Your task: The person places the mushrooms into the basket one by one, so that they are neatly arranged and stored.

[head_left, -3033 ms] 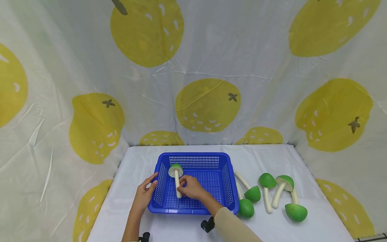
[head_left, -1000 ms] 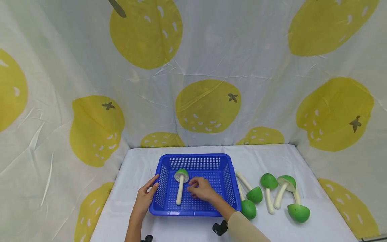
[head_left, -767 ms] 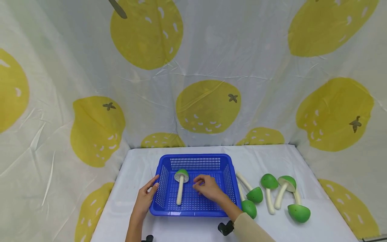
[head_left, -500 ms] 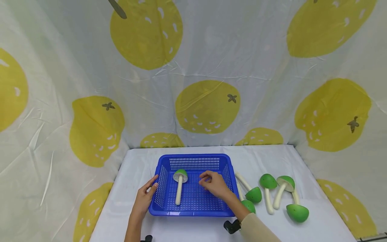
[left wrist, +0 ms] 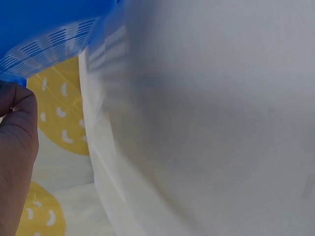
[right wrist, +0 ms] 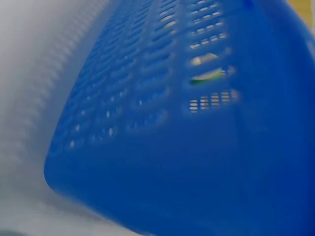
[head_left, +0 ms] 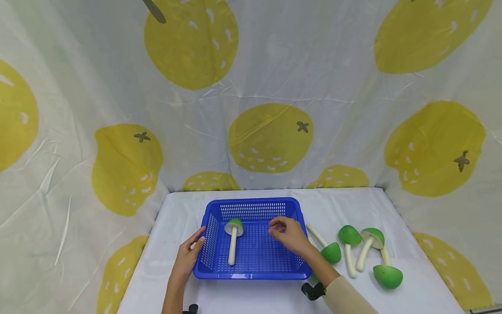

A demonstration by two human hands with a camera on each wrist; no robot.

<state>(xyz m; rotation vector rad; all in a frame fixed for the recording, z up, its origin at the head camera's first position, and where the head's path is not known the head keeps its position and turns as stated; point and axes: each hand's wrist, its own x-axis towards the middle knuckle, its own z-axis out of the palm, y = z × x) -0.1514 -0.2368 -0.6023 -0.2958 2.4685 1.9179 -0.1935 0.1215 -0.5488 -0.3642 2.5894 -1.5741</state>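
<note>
A blue plastic basket [head_left: 251, 275] with slotted walls stands on the table. My left hand [head_left: 186, 259] grips its left rim; in the left wrist view that hand [left wrist: 17, 123] shows at the edge, against the basket's rim. Inside the basket, toward the left, lies a toy mushroom [head_left: 233, 248] with a green cap and white stem. Over the basket's right part hovers my right hand [head_left: 290, 235], fingers loosely bent and holding nothing. The right wrist view is filled by the basket's outer wall [right wrist: 147, 162]; my right hand does not show there.
To the right of the basket lie several more toy mushrooms: one beside the wall [head_left: 331, 253], one upright-pointing [head_left: 349, 235], one with a tilted cap [head_left: 372, 237], and one with its cap nearest [head_left: 387, 276]. A white cloth [head_left: 243, 301] covers the table; lemon-print sheets hang around.
Three seconds ago my right hand held the mushroom's stem inside the basket. It has let go and moved right, toward the basket's right wall. My left hand stays at the left rim.
</note>
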